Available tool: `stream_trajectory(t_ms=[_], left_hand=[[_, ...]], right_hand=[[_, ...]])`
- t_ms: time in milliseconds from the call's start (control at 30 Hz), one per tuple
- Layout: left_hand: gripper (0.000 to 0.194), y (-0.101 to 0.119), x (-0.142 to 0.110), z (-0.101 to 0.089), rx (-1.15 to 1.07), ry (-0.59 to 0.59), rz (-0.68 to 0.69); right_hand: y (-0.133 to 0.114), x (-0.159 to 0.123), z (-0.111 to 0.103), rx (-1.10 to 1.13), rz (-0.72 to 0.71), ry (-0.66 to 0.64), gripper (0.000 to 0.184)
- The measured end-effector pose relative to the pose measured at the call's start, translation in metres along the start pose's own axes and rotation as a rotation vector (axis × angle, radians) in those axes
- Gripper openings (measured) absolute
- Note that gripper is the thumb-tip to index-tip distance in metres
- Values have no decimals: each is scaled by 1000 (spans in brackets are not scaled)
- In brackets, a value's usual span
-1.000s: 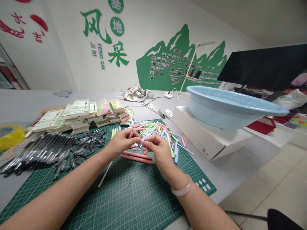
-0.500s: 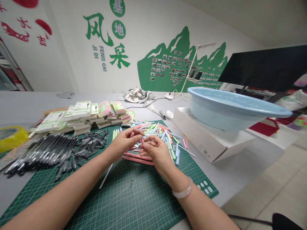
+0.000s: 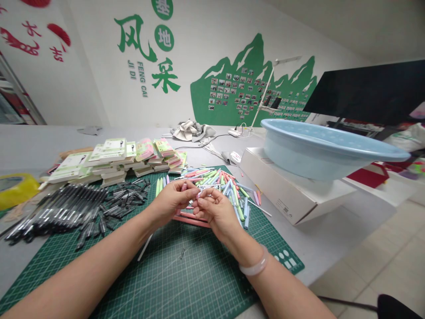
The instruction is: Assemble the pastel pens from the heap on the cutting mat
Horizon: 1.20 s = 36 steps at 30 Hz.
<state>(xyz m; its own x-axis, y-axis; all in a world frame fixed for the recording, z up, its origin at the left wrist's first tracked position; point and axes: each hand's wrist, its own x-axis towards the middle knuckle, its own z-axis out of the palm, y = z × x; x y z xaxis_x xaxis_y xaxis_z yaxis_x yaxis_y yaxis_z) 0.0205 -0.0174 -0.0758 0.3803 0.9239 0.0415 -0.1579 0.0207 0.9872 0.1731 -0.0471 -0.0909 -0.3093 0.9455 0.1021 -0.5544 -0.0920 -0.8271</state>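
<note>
My left hand (image 3: 174, 195) and my right hand (image 3: 217, 210) meet fingertip to fingertip above the green cutting mat (image 3: 156, 279). A small pink piece (image 3: 184, 187), perhaps a pen part, shows in the pinch of my left hand. The right fingers are pinched too, on a tiny item I cannot make out. Beneath the hands lie long salmon-pink sticks (image 3: 192, 221), partly hidden. Just behind is a pile of pastel pen barrels (image 3: 237, 201) in green, blue and pink. Two small metal pins (image 3: 182, 253) rest on the mat, and a white stick (image 3: 145, 248) is left of them.
Black pens (image 3: 63, 208) and loose black caps (image 3: 128, 195) lie to the left, with yellow tape (image 3: 20, 190) beyond. Stacked small boxes (image 3: 113, 153) stand behind them. At right, a blue basin (image 3: 318, 153) sits on a white carton (image 3: 282, 186). Grey cloth (image 3: 192, 131) lies at the back.
Both hands stay nearly in place, with the fingertips slightly closer together. The view has shifted a little; nothing else visibly moves.
</note>
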Motion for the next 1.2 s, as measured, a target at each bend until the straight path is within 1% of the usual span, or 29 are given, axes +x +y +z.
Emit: stream_trajectory(t_ms=[267, 433, 667, 933, 1067, 1200], left_hand=[[25, 2, -3, 2, -48, -100, -17], [27, 1, -5, 3, -26, -98, -34], [30, 3, -6, 4, -48, -120, -59], [33, -2, -5, 3, -79, -133, -74], [31, -2, -5, 2, -68, -154, -65], [31, -1, -6, 0, -68, -155, -57]], right_hand=[[2, 2, -4, 49, 37, -68, 22], [2, 1, -3, 68, 65, -68, 26], [5, 1, -3, 64, 83, -79, 26], [6, 0, -3, 13, 68, -15, 29], [5, 0, -2, 20, 57, -31, 28], [5, 0, -3, 35, 81, -57, 28]])
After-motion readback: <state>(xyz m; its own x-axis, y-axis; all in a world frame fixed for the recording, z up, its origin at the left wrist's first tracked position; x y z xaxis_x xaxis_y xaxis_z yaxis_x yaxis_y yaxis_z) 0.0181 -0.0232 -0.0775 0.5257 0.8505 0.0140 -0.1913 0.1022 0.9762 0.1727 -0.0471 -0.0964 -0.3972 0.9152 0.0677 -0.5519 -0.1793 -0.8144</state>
